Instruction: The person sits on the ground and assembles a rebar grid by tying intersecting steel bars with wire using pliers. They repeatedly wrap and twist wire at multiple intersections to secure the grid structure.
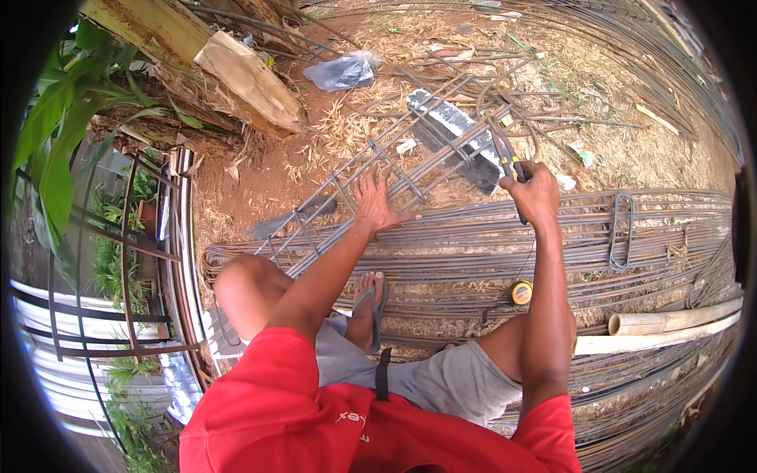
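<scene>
My left hand [374, 202] lies with its fingers spread over a long, narrow cage of steel rebar [408, 183]. The cage slants from beside my left knee toward the far right. In my right hand [536, 194] is a pair of pliers [505, 148] with yellow-and-black handles, its dark jaws pointing away from me at the cage's far end. Whether the jaws touch a bar I cannot tell. Beneath the cage lies a black-and-white block [451, 118]. A yellow tape measure [520, 292] rests on the bars below my right hand.
Long steel rods [473, 236] lie across the ground in front of me. A bent wire loop [621, 232] and bamboo poles [670, 319] are at the right. A cut trunk [248, 83] leans in at the far left; near it sits a plastic bag [343, 71].
</scene>
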A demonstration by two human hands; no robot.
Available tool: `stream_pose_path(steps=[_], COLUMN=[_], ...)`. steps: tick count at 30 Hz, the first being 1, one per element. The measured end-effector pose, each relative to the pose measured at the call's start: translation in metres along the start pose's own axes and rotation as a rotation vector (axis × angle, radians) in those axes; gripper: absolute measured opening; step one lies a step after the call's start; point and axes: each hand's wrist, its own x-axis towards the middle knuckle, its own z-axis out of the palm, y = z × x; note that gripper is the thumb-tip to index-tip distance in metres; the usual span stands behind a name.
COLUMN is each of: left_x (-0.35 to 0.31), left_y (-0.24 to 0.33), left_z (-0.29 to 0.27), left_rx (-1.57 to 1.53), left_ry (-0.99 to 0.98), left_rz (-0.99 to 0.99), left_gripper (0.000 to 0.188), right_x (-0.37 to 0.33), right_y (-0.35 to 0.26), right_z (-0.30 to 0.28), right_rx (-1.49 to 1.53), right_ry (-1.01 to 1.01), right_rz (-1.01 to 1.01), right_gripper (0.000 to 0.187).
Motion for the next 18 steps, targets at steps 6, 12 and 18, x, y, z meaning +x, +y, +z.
stream_pose_path(steps=[6,12,18], left_x=[0.033,0.024,0.020], left_y=[-0.013,-0.021,-0.030], left_z=[-0.011,-0.007,0.004], left_rx=[-0.063,-0.147,-0.236], left_ry=[-0.193,-0.077,-0.043], left_rz=[-0.097,-0.045,-0.005], left_gripper=[0.170,0.149,0.145], right_x=[-0.002,-0.001,-0.015], right_y=[-0.006,-0.051,-0.092], right_z=[0.015,0.042,0.121], right_rx=[-0.038,-0.034,0.006], right_ry=[-0.047,-0.044,0.059], right_rz=[-0.041,-0.102,-0.172], right_gripper=[0.055,0.068,0.053])
